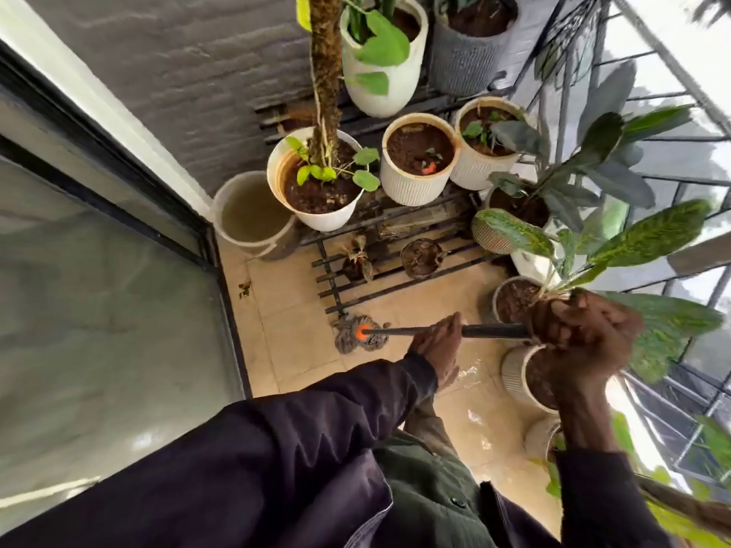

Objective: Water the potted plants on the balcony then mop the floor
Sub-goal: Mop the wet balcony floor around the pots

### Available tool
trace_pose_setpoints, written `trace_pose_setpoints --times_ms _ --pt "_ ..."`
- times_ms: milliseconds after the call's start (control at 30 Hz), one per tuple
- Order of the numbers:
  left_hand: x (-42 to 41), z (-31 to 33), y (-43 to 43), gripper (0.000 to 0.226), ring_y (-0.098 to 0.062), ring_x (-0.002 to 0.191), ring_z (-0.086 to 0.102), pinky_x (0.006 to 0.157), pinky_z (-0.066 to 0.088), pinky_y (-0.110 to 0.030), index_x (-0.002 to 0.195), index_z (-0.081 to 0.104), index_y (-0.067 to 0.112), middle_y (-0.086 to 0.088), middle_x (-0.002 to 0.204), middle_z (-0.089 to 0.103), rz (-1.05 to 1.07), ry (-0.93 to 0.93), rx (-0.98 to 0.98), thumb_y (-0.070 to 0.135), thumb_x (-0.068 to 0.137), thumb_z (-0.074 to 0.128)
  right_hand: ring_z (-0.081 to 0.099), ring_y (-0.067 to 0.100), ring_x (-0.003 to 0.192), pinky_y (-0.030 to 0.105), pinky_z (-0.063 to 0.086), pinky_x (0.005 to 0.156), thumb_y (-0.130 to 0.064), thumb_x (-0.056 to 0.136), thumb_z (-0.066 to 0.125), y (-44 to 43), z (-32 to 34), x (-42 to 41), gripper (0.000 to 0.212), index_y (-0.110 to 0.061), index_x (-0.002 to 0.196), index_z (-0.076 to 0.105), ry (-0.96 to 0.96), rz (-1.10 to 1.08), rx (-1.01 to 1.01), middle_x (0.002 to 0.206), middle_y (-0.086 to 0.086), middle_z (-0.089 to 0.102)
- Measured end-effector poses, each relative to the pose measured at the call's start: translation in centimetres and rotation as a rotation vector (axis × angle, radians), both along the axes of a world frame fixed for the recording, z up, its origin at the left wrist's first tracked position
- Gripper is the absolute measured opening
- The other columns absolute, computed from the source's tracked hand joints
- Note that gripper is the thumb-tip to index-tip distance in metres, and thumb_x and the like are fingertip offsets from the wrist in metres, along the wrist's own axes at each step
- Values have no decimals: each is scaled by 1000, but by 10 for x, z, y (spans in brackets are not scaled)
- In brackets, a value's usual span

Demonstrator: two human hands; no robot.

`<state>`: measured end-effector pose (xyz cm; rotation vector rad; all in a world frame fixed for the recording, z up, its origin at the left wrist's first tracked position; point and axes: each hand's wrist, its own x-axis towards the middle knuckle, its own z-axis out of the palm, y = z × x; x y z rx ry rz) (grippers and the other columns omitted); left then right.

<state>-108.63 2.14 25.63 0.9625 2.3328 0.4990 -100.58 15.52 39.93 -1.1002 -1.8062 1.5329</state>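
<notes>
Floor [300, 294]: beige tiles, with a wet sheen at 5 o'clock.
Rack [395, 227]: black metal bars at 12 o'clock, carrying pots.
Bucket [245, 245]: pale, on the tiles at 10 o'clock, holding murky water.
White pot [328, 221]: on the rack just beside the bucket; holds dark soil, a mossy pole and small green leaves.
Ribbed pot [411, 189]: at 12 o'clock; holds soil and a tiny sprout.
Mop [490, 331]: head on the tiles at the rack's foot, mid-view; the dark handle runs toward 3 o'clock.
Right hand [585, 330]: fingers wrapped round the handle's end, blurred.
Left hand [439, 344]: fingers curled round mid-handle.
</notes>
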Motion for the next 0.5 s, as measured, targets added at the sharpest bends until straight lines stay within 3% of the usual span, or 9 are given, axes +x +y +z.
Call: trace_pose_setpoints --times_ms 67,100,133,167,233,300,367,400,500 --pt "-1 2 -18 56 -34 129 55 104 45 -46 150 34 8 -14 143 53 -32 -45 -46 15 98 54 71 6 69 69 43 84 -14 78 60 -21 3 0 15 -26 75 68 -57 73 15 95 35 71" --pt "0 1 -30 59 -34 133 51 108 41 -47 152 30 9 -14 147 50 -41 -68 -58 14 98 53 64 27 57 72 36 64 -7 76 54 -34 -3 0 18 -20 65 61 46 101 20 82 35 65" --pt "1 -5 -40 63 -34 136 48 111 38 -47 155 26 9 -14 150 46 -38 -72 -60 12 97 52 48 39 45 62 30 47 1 73 48 -47 -8 -2 25 -17 56 51 203 115 1 60 22 52" --pt "0 -4 -52 65 -34 136 47 111 37 -47 156 24 10 -14 150 46 -42 -71 -79 10 97 52 40 31 43 47 30 42 7 70 44 -60 -10 -4 31 -18 51 43 347 110 -59 50 9 34" --pt "-3 -4 -67 64 -35 133 50 110 39 -45 155 25 9 -14 148 48 -59 -47 -84 11 98 52 38 24 48 41 32 45 11 68 41 -76 -18 -8 32 -14 51 32 460 121 -120 49 1 19" --pt "-5 -10 -84 62 -34 137 47 114 37 -45 157 21 8 -15 150 45 -72 -45 -86 16 101 47 38 32 48 47 29 43 9 69 44 -80 -25 -1 29 -9 51 29 416 138 -156 53 3 31" --pt "-13 -15 -107 61 -32 146 37 120 29 -44 160 14 10 -14 158 35 -96 -30 -128 12 104 38 40 39 42 55 24 41 5 78 51 -90 -42 6 27 -3 57 35 244 183 -119 52 13 34" --pt "-17 -19 -121 63 -30 151 29 122 24 -44 161 9 12 -12 164 27 -99 -29 -155 7 104 34 44 38 41 56 25 41 1 82 55 -100 -47 6 28 -7 60 40 185 220 -90 53 15 35" --pt "-36 -31 -158 72 -26 157 16 125 16 -42 163 7 15 -6 171 13 -73 -43 -159 -3 100 37 38 26 47 47 33 46 -13 81 60 -135 -52 -6 32 -25 57 44 261 333 -43 53 4 36"
